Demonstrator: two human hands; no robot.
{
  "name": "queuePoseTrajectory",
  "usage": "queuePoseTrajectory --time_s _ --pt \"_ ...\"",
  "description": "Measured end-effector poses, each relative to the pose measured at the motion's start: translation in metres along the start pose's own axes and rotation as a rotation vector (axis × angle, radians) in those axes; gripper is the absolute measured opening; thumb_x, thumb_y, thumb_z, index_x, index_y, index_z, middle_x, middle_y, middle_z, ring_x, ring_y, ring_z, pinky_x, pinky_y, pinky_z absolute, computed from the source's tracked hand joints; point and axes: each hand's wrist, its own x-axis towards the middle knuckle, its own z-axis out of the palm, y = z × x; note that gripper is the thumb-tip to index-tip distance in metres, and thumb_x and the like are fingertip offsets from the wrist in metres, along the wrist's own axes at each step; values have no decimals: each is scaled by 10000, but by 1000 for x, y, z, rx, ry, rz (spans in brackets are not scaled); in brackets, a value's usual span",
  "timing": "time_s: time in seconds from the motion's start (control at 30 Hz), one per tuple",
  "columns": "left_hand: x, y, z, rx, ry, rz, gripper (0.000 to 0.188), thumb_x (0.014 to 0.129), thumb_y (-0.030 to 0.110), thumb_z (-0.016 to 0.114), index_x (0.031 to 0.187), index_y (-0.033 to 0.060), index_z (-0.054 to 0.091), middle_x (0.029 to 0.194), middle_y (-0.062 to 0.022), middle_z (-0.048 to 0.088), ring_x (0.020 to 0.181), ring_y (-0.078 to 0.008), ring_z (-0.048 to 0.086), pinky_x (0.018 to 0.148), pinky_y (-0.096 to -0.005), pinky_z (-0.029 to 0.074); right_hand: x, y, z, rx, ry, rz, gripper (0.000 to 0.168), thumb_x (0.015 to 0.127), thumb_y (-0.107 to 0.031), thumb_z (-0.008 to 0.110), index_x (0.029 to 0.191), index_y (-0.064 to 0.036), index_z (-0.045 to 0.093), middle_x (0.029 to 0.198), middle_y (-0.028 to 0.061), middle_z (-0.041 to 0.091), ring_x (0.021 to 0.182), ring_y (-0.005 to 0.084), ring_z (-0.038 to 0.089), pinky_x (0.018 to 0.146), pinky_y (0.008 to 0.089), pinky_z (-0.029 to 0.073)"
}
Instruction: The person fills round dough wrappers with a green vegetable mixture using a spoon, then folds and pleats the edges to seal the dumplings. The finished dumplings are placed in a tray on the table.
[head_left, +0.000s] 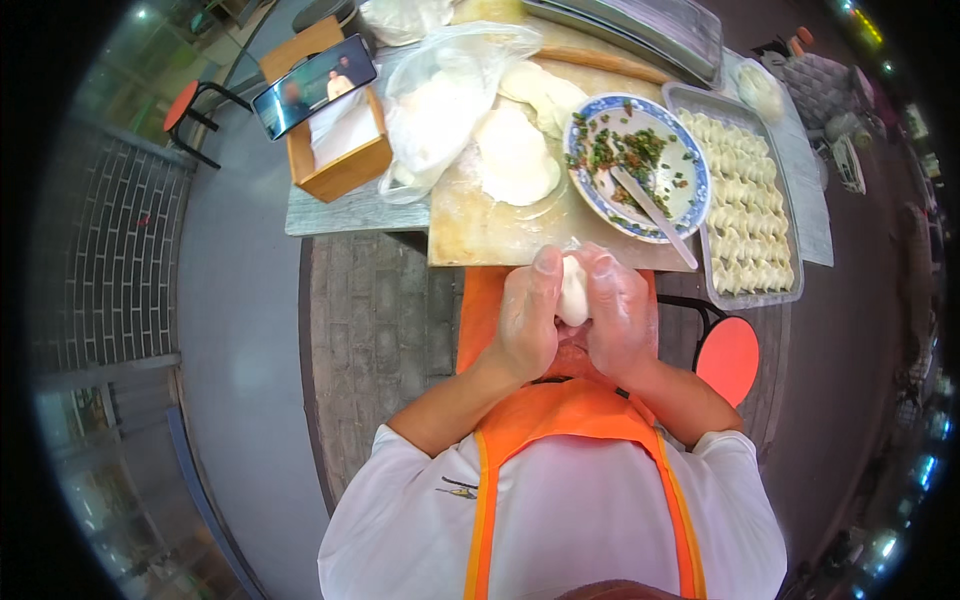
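A pale dumpling (574, 294) is pressed between my left hand (529, 311) and my right hand (619, 311), both thumbs up along its top. The right hand looks covered by a clear plastic glove; whether the left one is too, I cannot tell. Both hands are in front of the near edge of a floury board (480, 244). Just beyond them stands a blue-rimmed bowl (705, 169) with chopped green and brown filling and a pale flat spatula (652, 214) leaning over its rim. Flat dough wrappers (517, 161) lie on the board, left of the bowl.
Right of the bowl, a metal tray (796, 277) holds rows of folded dumplings. A rolling pin (604, 62) lies behind. At left are a plastic bag (442, 105) of dough and a phone (315, 86) propped on a wooden tissue box (341, 169). A red stool (727, 360) stands right.
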Motion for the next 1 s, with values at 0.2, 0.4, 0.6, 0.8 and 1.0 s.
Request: queuePoseTrajectory --time_s 0.2,0.4,0.6,0.8,1.0 --pt "5 6 11 194 33 108 523 1097 412 390 872 15 646 682 -57 622 569 -109 582 471 -272 418 4 19 -3 -134 19 -182 283 1062 -162 558 855 14 632 767 74 531 705 172 527 641 337 425" --pt "13 3 -8 -172 -203 108 947 1067 721 150 1306 -71 612 706 -17 567 568 -87 453 519 -235 360 6 -5 -5 244 -89 24 307 1104 -210 545 1093 50 707 924 68 551 742 158 629 679 279 544" --pt "4 6 -2 -44 24 44 800 1134 557 215 1435 -112 534 857 -51 691 633 -67 485 581 -209 386 3 -10 -13 -328 -24 -259 139 969 -77 675 1041 22 743 990 95 646 814 198 666 708 310 541" --pt "-1 -4 0 45 -6 154 703 1151 449 257 1443 -122 546 753 34 595 705 -43 523 641 -200 423 1 -10 -18 -508 -5 -491 84 878 -13 735 962 -11 739 941 126 677 818 250 660 722 337 531" --pt "-3 -1 6 144 -7 243 676 1146 410 253 1405 -114 593 836 -20 674 800 -88 619 735 -243 507 -2 3 -18 -609 35 -634 65 890 5 709 953 4 693 926 154 686 800 280 643 703 354 518"
